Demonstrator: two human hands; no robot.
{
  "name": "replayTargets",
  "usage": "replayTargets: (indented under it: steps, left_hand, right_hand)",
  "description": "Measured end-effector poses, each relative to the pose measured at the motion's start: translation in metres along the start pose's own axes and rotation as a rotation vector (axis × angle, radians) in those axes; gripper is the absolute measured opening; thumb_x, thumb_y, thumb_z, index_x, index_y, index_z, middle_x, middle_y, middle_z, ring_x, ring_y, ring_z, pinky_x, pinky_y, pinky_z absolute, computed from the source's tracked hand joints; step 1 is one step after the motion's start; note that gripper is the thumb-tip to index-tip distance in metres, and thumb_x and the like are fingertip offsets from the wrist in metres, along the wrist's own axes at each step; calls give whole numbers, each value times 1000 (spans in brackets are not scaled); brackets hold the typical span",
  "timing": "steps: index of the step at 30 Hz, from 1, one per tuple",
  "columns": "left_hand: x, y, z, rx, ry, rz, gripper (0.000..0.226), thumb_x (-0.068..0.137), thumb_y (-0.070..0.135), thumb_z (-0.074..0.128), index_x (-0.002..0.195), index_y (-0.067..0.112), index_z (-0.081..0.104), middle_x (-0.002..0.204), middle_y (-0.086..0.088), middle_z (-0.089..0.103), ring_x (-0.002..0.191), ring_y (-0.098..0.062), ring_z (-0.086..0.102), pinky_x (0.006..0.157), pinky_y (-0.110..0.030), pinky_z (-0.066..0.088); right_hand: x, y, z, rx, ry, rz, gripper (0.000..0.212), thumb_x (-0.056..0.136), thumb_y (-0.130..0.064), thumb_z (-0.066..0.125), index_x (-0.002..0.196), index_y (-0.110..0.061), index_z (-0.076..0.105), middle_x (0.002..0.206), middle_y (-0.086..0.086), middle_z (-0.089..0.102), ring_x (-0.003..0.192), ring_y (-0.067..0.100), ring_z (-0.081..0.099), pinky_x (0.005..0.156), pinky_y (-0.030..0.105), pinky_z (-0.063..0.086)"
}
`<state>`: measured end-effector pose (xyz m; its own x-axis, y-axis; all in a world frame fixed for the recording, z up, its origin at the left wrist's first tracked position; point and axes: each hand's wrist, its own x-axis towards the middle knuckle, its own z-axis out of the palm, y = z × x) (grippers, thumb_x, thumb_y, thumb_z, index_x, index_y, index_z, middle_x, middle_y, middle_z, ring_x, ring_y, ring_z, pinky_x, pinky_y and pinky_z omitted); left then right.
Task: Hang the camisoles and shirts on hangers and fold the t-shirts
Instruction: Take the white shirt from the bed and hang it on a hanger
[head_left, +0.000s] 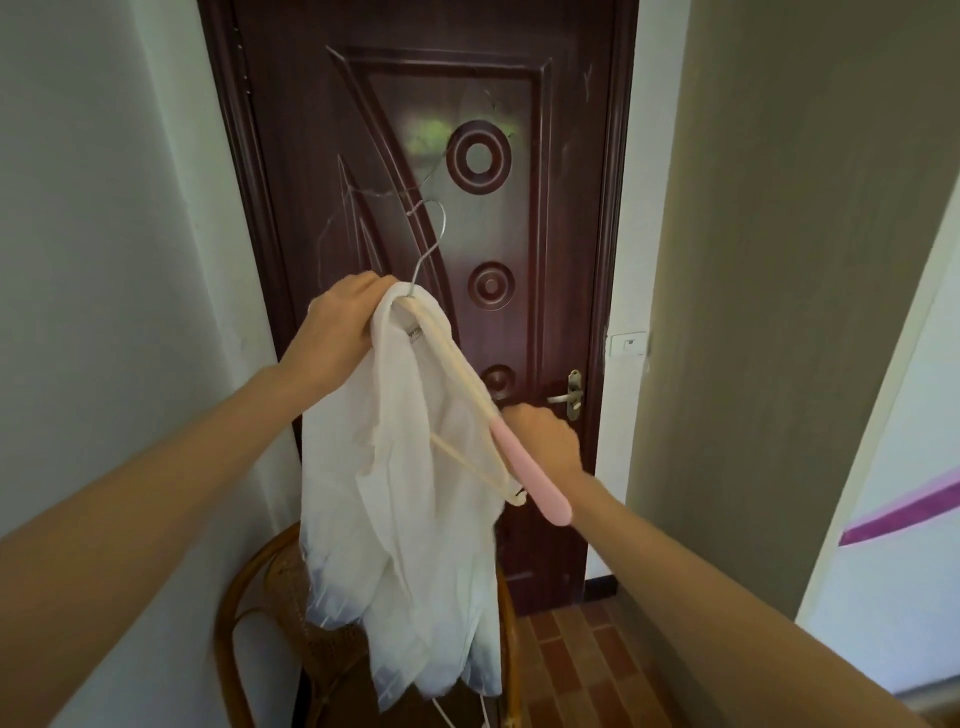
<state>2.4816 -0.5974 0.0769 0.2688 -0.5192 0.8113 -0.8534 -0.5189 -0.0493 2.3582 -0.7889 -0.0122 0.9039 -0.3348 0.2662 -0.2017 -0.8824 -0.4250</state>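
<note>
A white shirt (410, 525) hangs in front of me, partly draped over a cream hanger (457, 364) with a pink shoulder end (530, 478) and a metal hook (431, 244). My left hand (343, 327) is closed on the shirt's collar at the top of the hanger, just below the hook. Lower right, my right hand (545, 441) grips the hanger beside its pink end; that end sticks out bare of cloth. The shirt's hem is blurred and hangs over a chair.
A dark red wooden door (524, 218) with a brass handle (569, 397) stands straight ahead. A rattan chair (260, 613) sits below the shirt by the left wall. A light switch (628, 344) is on the wall right of the door. Brick-pattern floor (587, 670) lies below.
</note>
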Motion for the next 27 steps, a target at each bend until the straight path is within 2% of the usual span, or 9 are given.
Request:
replayTargets:
  steps: [2, 8, 12, 16, 19, 21, 24, 26, 27]
  left_hand:
    - [-7, -9, -2, 76, -23, 28, 27, 85, -2, 66, 112, 0, 63, 94, -17, 62, 83, -35, 58, 70, -45, 47]
    - [-21, -27, -5, 322, -80, -22, 30, 79, -2, 71, 109, 3, 63, 85, -16, 59, 74, -37, 57, 49, -36, 41]
    - [-22, -26, 0, 446, -203, -48, 41, 69, -3, 79, 107, 3, 64, 79, -17, 56, 67, -36, 55, 48, -29, 32]
    - [-17, -18, 7, 585, -282, -57, 43, 62, -9, 80, 100, 1, 65, 72, -20, 54, 60, -36, 53, 46, -28, 33]
    - [-14, -8, 13, 690, -325, -85, 39, 77, 3, 74, 113, 8, 60, 89, -16, 60, 77, -34, 58, 54, -32, 37]
    - [-10, -4, 14, 720, -327, -92, 38, 81, 6, 69, 117, 10, 59, 95, -15, 60, 85, -33, 58, 58, -34, 40]
    - [-5, -4, 15, 723, -311, -113, 37, 85, 9, 67, 120, 11, 57, 98, -14, 60, 88, -33, 58, 57, -34, 41]
    - [-2, -4, 15, 676, -286, -134, 40, 84, 8, 68, 122, 11, 55, 97, -14, 59, 86, -33, 58, 53, -31, 36]
    - [-2, -5, 15, 648, -274, -146, 42, 82, 5, 69, 122, 10, 56, 94, -15, 59, 83, -34, 57, 52, -31, 34]
  right_hand:
    - [16, 9, 0, -1, 119, 44, 23, 99, -23, 45, 100, -8, 61, 101, 14, 67, 96, 37, 65, 77, 42, 50]
    - [23, 26, -30, 40, 295, 20, 26, 101, -25, 48, 94, -7, 65, 89, 11, 66, 88, 34, 63, 69, 35, 44]
    - [31, 30, -45, 24, 349, -46, 22, 99, -22, 53, 93, -6, 67, 85, 10, 67, 83, 36, 61, 73, 41, 51]
    - [38, 31, -56, -197, 360, -144, 24, 101, -18, 51, 79, -8, 56, 73, 8, 57, 72, 36, 54, 62, 34, 37]
    - [35, 28, -62, -414, 357, -212, 22, 96, -4, 51, 76, -12, 47, 63, 3, 42, 66, 30, 44, 62, 31, 31]
    - [34, 28, -63, -533, 327, -252, 19, 90, 5, 52, 83, -13, 53, 62, 0, 33, 66, 28, 42, 62, 32, 31]
    - [39, 36, -57, -609, 286, -306, 15, 89, 3, 57, 95, -10, 59, 70, 3, 42, 66, 27, 44, 61, 34, 35]
    - [43, 45, -50, -519, 242, -287, 5, 95, -5, 55, 91, -8, 57, 73, 5, 50, 69, 30, 52, 63, 34, 39]
    - [43, 47, -47, -427, 219, -253, 8, 97, -10, 54, 91, -6, 58, 75, 8, 56, 73, 32, 56, 64, 34, 40]
